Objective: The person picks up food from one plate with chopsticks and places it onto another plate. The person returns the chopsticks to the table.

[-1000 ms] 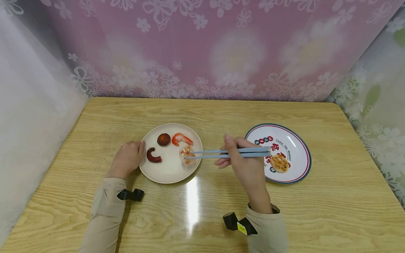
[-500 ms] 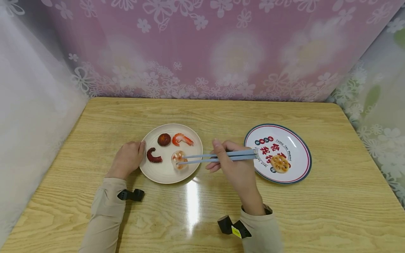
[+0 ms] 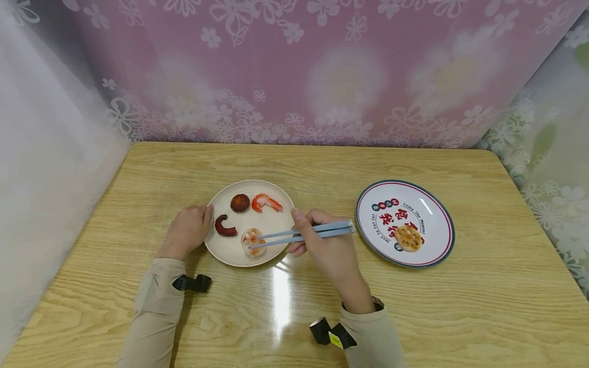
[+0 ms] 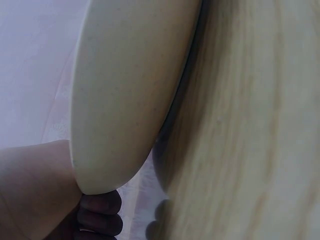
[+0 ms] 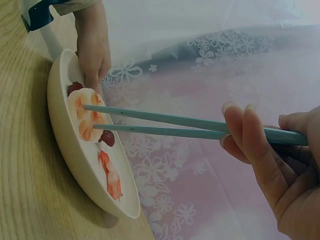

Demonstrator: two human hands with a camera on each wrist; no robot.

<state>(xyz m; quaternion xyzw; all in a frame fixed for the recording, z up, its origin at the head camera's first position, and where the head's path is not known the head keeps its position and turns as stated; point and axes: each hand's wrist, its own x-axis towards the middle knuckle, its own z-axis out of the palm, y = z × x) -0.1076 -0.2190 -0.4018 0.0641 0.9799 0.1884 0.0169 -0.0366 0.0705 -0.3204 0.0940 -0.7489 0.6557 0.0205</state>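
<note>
- the right hand (image 3: pixel 329 245) grips a pair of blue chopsticks (image 3: pixel 303 235), fingers curled round the thick ends so the tips can close like tongs.
- the tips sit on either side of a pale lotus root slice (image 3: pixel 252 241), which lies near the front of the cream plate (image 3: pixel 230 250); whether they truly pinch it or only touch it i cannot tell.
- the left hand (image 3: pixel 186 231) holds the cream plate's left rim, thumb on top and fingers curled under, probably to keep it from sliding.
- the cream plate sits left of centre on the wooden table (image 3: pixel 483 306), close to both hands.
- count on the cream plate: one lotus root slice, one shrimp (image 3: pixel 266 202), one dark mushroom (image 3: pixel 240 203), one curled octopus piece (image 3: pixel 224 226); four pieces in all.
- the printed plate (image 3: pixel 437 204) stands to the right, apart from the cream one, with one browner lotus slice (image 3: pixel 408 237).
- two plates, two chopsticks, two lotus slices overall.
</note>
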